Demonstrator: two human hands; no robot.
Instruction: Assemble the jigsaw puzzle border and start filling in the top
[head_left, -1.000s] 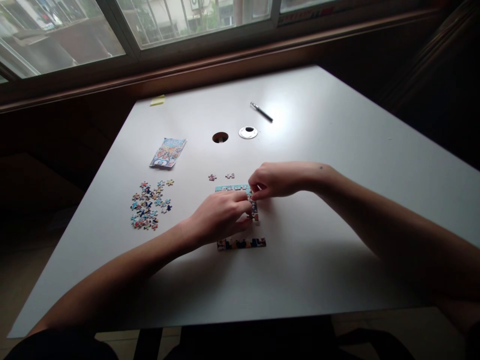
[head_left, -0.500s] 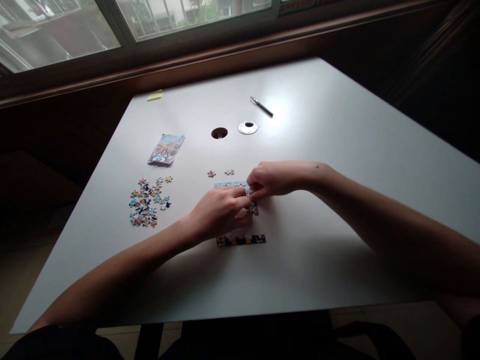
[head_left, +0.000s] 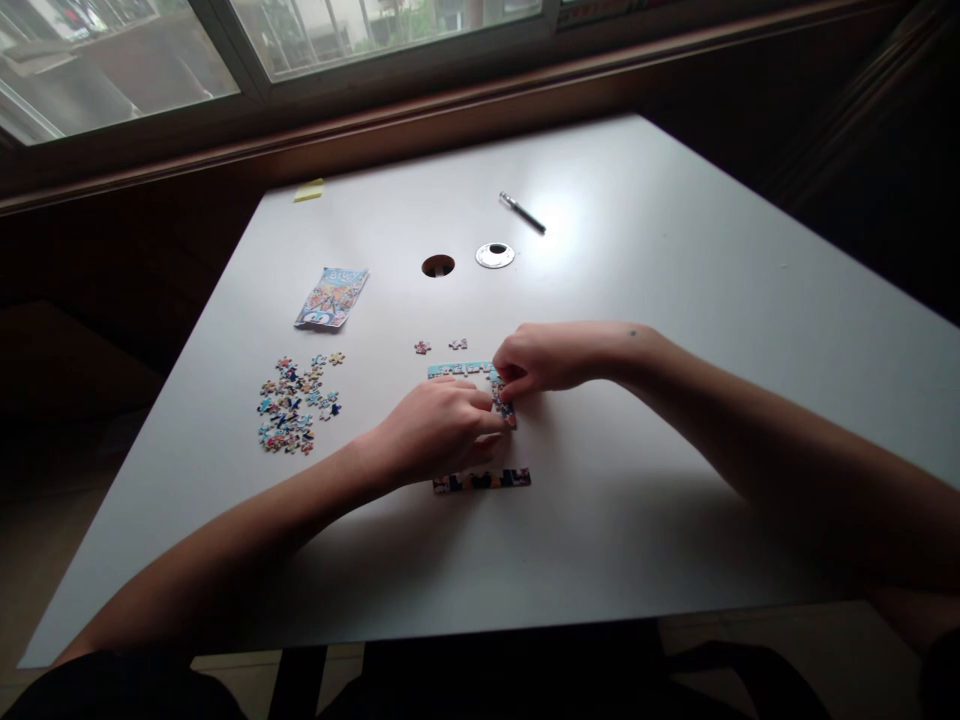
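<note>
Desk leaves room between its near edge and a puzzle strip. Beyond, the left hand, one finger extended, and curled right hand touch the puzzle's right side; whether they grip, I cannot tell. A pen lies farther.

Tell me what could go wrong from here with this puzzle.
The left hand and right hand crowd the right strip, so it might get pushed apart. The two loose pieces beyond the top strip could be knocked away, perhaps into the open table hole.
</note>
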